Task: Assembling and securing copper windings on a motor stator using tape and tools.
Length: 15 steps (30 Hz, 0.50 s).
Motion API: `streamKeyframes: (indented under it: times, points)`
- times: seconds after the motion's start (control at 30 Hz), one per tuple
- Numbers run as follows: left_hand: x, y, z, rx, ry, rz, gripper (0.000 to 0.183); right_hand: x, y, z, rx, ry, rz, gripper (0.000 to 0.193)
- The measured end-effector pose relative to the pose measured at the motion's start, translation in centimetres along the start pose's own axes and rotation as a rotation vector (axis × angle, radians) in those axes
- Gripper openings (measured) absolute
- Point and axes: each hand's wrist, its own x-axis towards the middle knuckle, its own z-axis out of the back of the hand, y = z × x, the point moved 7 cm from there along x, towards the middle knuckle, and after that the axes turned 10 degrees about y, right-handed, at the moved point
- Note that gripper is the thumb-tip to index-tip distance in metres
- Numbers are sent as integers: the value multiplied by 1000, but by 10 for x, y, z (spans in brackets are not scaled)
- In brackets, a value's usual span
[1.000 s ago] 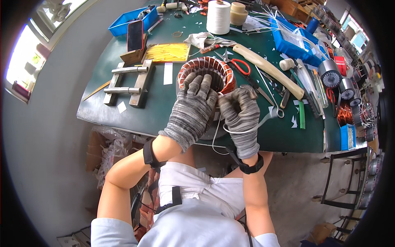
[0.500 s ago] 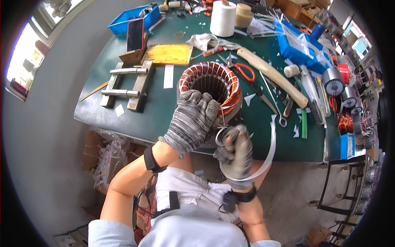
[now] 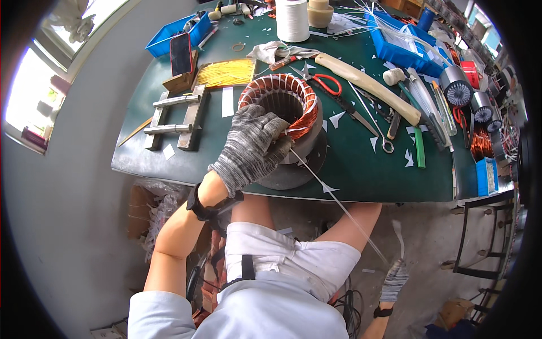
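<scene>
A motor stator with copper windings laced in white cord stands upright on a dark round base near the table's front edge. My left hand, in a grey knitted glove, grips the near left part of the winding ring, fingers curled over its rim. From the ring beside my left thumb, a white cord runs taut down to the right, past the table edge. Its other end is in my gloved right hand, closed low beside my right thigh, with a loose white tail sticking up.
Right of the stator lie red-handled scissors, a long pale wooden bar and a metal rod. Behind it stands a white thread spool. Left are a metal frame and yellow strips. White scraps litter the green table.
My right hand has swung from beside the stator far down to the right, drawing the looped white cord straight. The left hand still grips the ring. The view has shifted slightly.
</scene>
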Motion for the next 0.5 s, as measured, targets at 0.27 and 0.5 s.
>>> streamKeyframes:
  times: [0.27,0.5]
  points:
    - [12,3,0,63,140,-53,29,24,321,-16,120,-179,988,36]
    - [18,9,-6,-34,260,-8,37,34,409,-62,305,-264,1019,51]
